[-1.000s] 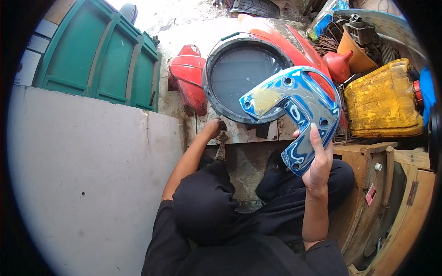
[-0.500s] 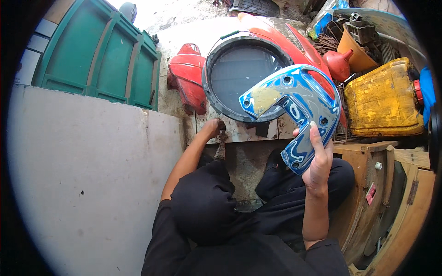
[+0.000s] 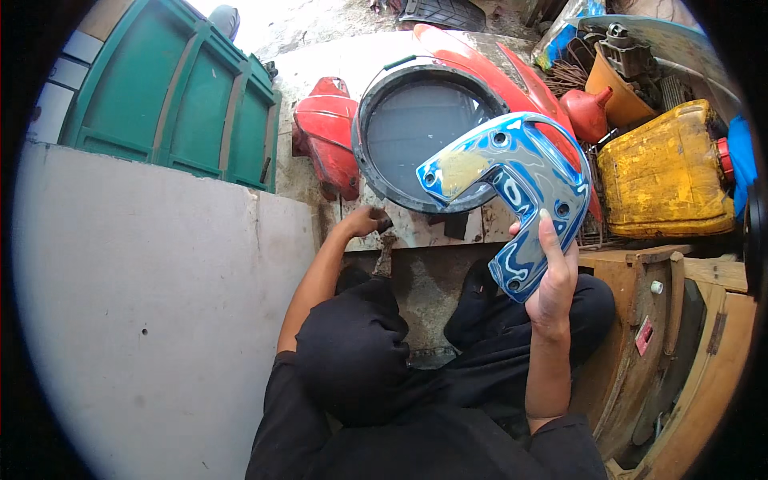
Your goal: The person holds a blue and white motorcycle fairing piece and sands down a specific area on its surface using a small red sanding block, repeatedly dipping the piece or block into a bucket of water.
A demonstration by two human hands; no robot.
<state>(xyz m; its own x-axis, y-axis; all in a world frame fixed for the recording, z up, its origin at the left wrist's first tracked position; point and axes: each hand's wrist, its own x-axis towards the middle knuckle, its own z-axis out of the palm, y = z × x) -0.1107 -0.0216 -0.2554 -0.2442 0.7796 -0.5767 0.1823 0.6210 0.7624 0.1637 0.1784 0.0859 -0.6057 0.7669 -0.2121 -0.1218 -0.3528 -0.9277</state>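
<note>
Blue-and-grey swirled panel (image 3: 554,180), right of centre: 1 tan patch, swirls elsewhere; finish looks partial.
Right hand (image 3: 554,292) clasps its lower end; left hand (image 3: 366,221) half-curled by tabletop (image 3: 498,227) edge, contents indeterminable.

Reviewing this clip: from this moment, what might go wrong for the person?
First, the right grip alone holds the glossy blue-and-silver panel near its lower end, so the panel might twist or slip. Second, the bucket of liquid appears partly behind the panel in this view; a dropped panel might splash or jostle it. Third, a small dark piece lies near the front edge of the white surface and could be brushed off.
</note>
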